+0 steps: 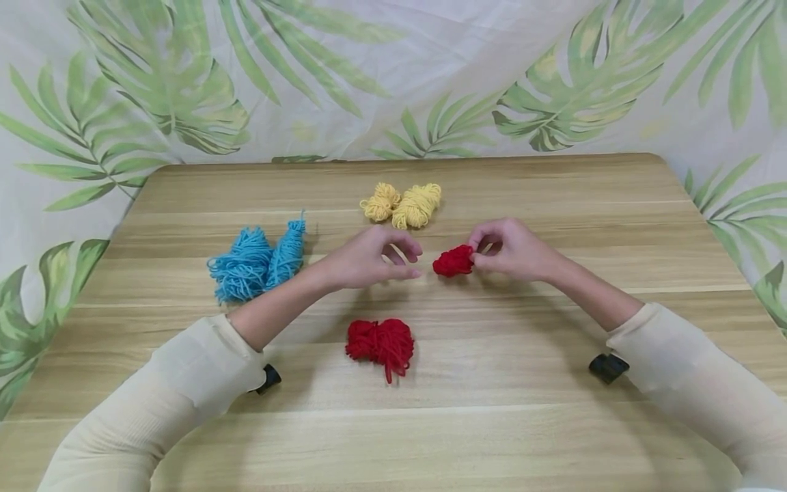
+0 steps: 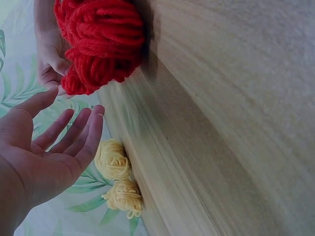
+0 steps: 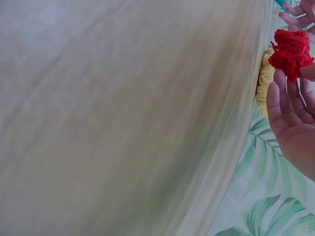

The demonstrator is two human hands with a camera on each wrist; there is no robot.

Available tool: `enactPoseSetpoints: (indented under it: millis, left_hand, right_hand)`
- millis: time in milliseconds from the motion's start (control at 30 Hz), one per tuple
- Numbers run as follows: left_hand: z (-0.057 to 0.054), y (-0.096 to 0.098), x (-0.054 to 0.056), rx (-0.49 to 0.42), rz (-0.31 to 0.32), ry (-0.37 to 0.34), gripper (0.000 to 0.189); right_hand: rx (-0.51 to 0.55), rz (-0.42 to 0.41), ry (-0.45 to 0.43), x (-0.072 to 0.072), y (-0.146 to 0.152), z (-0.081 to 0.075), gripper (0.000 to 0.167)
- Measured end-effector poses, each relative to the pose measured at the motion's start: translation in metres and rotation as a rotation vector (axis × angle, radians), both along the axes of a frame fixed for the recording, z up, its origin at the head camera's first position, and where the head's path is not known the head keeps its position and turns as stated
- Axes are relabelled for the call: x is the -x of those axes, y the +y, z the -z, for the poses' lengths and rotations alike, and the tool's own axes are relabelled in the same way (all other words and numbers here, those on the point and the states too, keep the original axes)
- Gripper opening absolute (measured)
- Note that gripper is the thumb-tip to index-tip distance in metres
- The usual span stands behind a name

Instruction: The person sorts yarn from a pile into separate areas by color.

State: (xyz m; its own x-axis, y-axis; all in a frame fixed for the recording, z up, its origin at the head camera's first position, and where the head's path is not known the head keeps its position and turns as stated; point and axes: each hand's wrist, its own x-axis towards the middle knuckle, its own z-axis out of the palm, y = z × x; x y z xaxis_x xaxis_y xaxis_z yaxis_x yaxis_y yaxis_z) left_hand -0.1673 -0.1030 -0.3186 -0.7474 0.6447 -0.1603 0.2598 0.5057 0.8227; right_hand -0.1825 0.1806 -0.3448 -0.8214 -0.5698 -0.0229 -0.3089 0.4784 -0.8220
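Note:
My right hand (image 1: 513, 249) pinches a small red yarn bundle (image 1: 453, 262) between thumb and fingers, at its right end, over the middle of the table. In the right wrist view that red bundle (image 3: 291, 53) stands up from the fingertips. Facing it from the left is my left hand (image 1: 376, 258), holding nothing, its fingers loosely bent and a small gap from the bundle. The left wrist view shows this left hand (image 2: 49, 152) with fingers spread. A second red yarn bundle (image 1: 380, 344), tied at its middle, lies on the table nearer the body.
Two blue yarn bundles (image 1: 242, 265) lie side by side at the left, partly behind the left forearm. Two yellow yarn bundles (image 1: 418, 205) sit together toward the back of the wooden table (image 1: 492, 437). A leaf-print cloth (image 1: 344, 61) hangs behind the table.

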Motion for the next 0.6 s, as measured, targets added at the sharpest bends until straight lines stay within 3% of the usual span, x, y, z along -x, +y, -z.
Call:
enactPoseSetpoints:
  millis: [600]
  left_hand:
    - [-0.002,-0.008,-0.012,-0.039,0.036,0.036,0.030]
  right_hand:
    - [0.000,0.084,0.097,0.004,0.025,-0.004,0.005]
